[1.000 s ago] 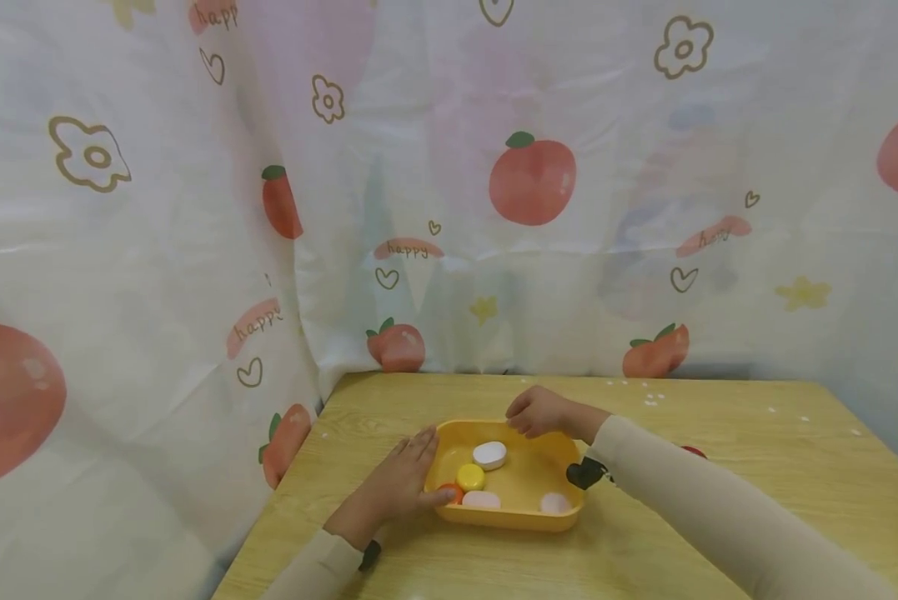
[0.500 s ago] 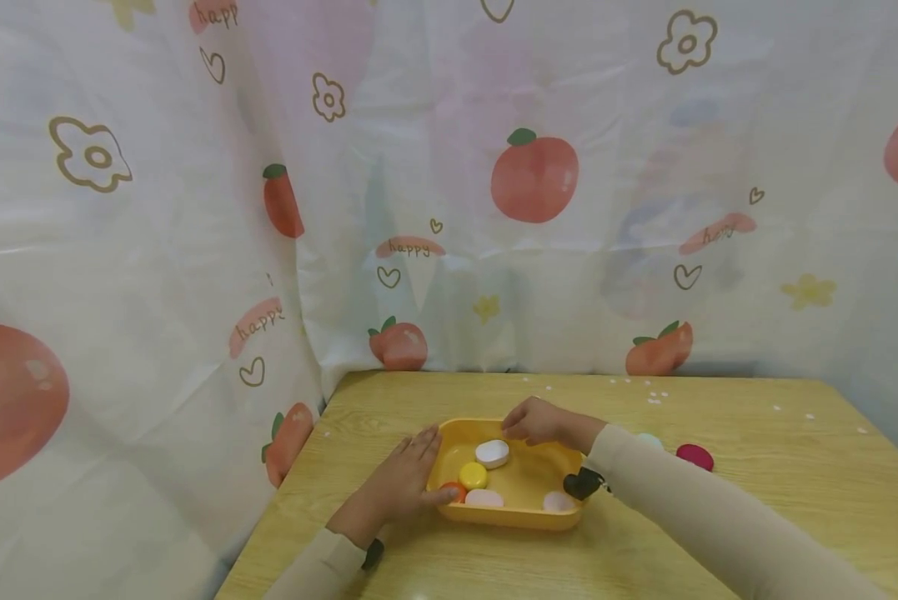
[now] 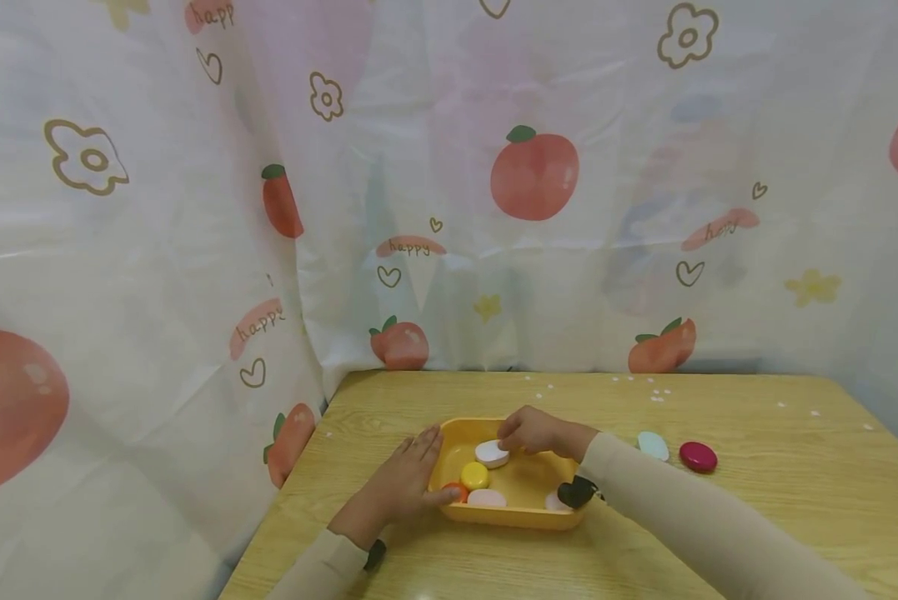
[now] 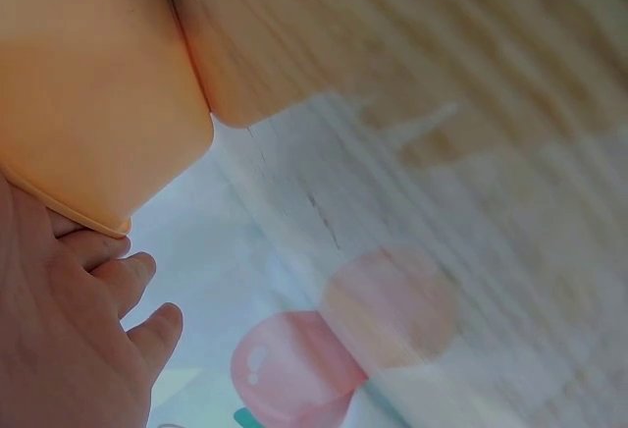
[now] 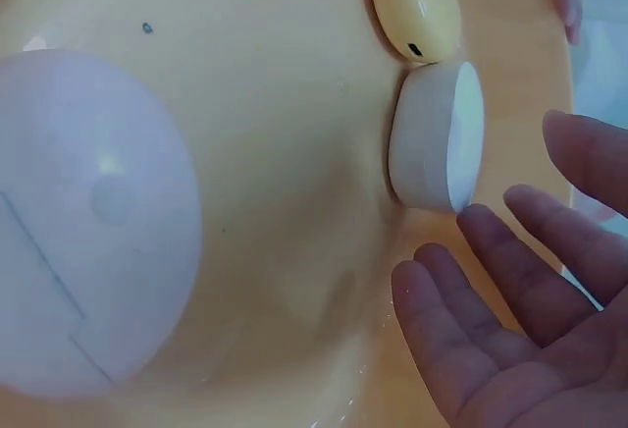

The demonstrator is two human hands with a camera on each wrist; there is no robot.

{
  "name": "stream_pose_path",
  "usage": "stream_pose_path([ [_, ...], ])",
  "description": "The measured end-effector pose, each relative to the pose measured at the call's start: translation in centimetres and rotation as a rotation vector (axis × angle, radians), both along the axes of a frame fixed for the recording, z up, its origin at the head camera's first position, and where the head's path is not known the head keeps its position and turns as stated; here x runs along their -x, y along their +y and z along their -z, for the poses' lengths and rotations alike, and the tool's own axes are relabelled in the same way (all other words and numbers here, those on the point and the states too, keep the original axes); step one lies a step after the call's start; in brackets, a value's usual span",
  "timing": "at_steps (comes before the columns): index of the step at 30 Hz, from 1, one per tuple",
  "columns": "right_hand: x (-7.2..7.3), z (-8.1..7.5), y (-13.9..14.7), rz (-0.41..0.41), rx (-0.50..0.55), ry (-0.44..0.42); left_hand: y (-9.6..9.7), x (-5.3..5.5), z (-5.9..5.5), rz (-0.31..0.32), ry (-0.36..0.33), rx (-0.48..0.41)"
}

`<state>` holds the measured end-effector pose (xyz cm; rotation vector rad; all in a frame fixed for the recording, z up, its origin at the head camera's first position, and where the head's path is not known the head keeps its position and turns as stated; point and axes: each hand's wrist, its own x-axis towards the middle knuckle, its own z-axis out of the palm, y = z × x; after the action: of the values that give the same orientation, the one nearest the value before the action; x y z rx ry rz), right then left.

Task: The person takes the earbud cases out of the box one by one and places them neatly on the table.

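Observation:
An orange-yellow plastic tray (image 3: pixel 510 517) sits on the wooden table, holding several small rounded cases. My left hand (image 3: pixel 402 483) rests along the tray's left rim, fingers extended and thumb over the near left corner. Inside the tray, my right hand (image 3: pixel 533 430) reaches over the back rim to a white oval case (image 3: pixel 491 454). In the right wrist view its fingers are spread and one fingertip is right at the case's edge. Nearby are a yellow round case (image 3: pixel 474 476) with a small dark slot, a partly hidden orange-red one (image 3: pixel 459 492), and a pale pink one (image 3: pixel 486 498).
Another pale pink case (image 5: pixel 93 222) lies in the tray's near right corner. Right of the tray, a mint oval case (image 3: pixel 653 446) and a dark red one (image 3: pixel 699 457) lie on the table. White specks dot the tabletop; a printed curtain (image 3: pixel 534 275) hangs behind.
My right hand has moved from the tray's back rim down and inward to the white case. As that arm shifted, the mint and dark red cases came into view. My left hand stayed put.

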<state>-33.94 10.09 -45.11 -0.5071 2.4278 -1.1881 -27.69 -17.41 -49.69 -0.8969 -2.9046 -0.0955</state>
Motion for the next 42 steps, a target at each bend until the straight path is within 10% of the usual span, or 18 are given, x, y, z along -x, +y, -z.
stream_pose_path([
  [16,-0.7,0.7,-2.2,-0.106,-0.024,0.025,-0.2,-0.1,0.0,0.013,0.003,-0.031],
  [42,-0.4,1.5,-3.4,-0.024,-0.217,0.12,0.1,-0.1,0.1,0.005,0.015,-0.027],
])
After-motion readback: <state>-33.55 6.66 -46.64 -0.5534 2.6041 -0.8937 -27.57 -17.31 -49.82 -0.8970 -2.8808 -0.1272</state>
